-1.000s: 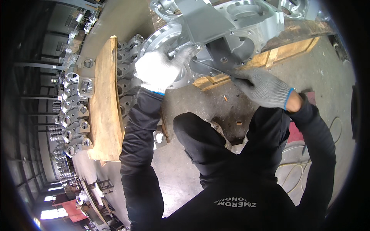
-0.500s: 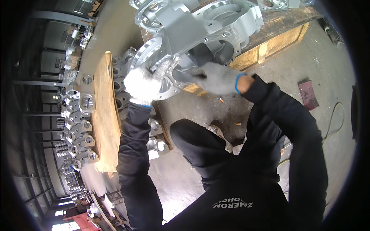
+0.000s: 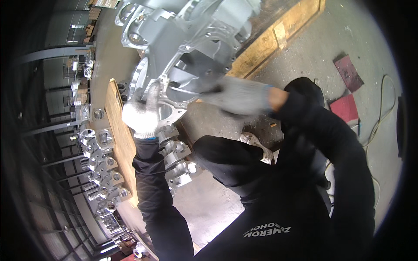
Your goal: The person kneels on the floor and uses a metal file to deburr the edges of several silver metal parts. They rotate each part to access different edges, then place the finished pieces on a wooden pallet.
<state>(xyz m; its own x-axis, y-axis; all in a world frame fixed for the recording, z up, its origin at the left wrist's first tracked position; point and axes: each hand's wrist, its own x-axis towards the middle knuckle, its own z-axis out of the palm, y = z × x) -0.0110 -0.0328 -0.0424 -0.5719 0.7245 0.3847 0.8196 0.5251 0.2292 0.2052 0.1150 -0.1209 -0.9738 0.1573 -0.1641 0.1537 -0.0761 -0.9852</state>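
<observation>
A large silvery metal casting [image 3: 163, 41], with round openings and a flat flange drilled with holes, rests tilted in front of me. At its near left edge my gloved left hand [image 3: 140, 115] grips the rim, its fingers laid over the flange. My gloved right hand [image 3: 239, 96], smeared by motion, is closed around a thin metal rod-like tool [image 3: 185, 90]. The tool's shaft points left across the opening towards my left fingers. Its handle is hidden in the right glove, and the exact kind of tool cannot be made out.
Under the casting is a wooden bench [image 3: 257, 48]. Several similar castings [image 3: 104, 174] stand in rows at the left, beside a long wooden board [image 3: 123, 135]. Red sheets [image 3: 344, 108] and a thin hose [image 3: 375, 135] lie on the floor at the right.
My right hand has drawn away to the right from my left hand, baring more of the tool's shaft. The left hand keeps to the casting's rim. The whole view has shifted.
</observation>
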